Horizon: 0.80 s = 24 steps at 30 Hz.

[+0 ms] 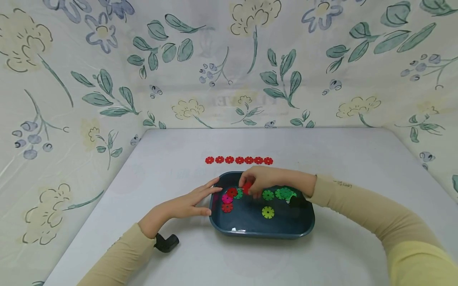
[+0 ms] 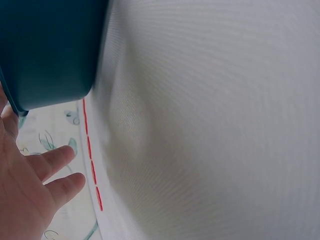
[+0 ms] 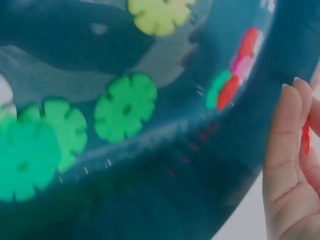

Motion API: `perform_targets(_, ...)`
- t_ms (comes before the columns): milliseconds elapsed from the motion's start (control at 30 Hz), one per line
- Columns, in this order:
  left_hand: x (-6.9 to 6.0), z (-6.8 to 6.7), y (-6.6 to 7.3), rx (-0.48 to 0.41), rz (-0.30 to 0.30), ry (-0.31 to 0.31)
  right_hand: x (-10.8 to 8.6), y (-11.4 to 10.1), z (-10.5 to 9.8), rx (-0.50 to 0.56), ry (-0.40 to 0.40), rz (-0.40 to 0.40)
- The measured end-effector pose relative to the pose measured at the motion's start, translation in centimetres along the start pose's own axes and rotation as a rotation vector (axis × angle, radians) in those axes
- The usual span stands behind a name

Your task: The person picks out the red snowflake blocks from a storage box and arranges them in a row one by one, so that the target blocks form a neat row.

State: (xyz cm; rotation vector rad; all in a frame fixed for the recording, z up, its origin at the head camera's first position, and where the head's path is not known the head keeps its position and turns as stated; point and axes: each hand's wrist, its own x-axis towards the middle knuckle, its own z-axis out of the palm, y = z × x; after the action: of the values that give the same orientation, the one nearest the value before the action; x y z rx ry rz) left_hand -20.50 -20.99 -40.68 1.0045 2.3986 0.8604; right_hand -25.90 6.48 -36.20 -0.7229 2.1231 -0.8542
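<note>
My right hand is over the back part of a dark blue tray and pinches a red notched plastic disc. In the right wrist view the edge of that red disc shows between the fingers. My left hand has its fingers spread, with fingertips at the tray's left rim. Inside the tray, red discs and a pink disc lie at the left. Green discs lie along the back, and a yellow-green disc is near the middle.
Behind the tray, several red discs lie in a straight row on the white table. A black wrist device is on the left forearm. Flower-patterned cloth stands around the table's back and sides.
</note>
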Motion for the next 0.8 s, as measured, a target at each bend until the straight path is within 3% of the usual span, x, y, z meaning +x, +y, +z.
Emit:
perform_targets(267,0.0,0.0,-0.1,0.015,0.0,0.009,-1.4,-0.2,-2.9,0.047,0.052,-0.013)
perform_targets(433,0.0,0.0,-0.1,0.014,0.001,0.007,-2.3,0.0,-5.0,0.042,0.128,-0.029)
perform_targets(633,0.0,0.0,0.0,0.006,0.001,0.002,-3.0,1.2,-7.2,0.026,0.236,-0.051)
perform_targets(800,0.0,-0.1,0.1,0.001,0.006,-0.001,-3.3,2.8,-8.5,0.057,0.277,-0.057)
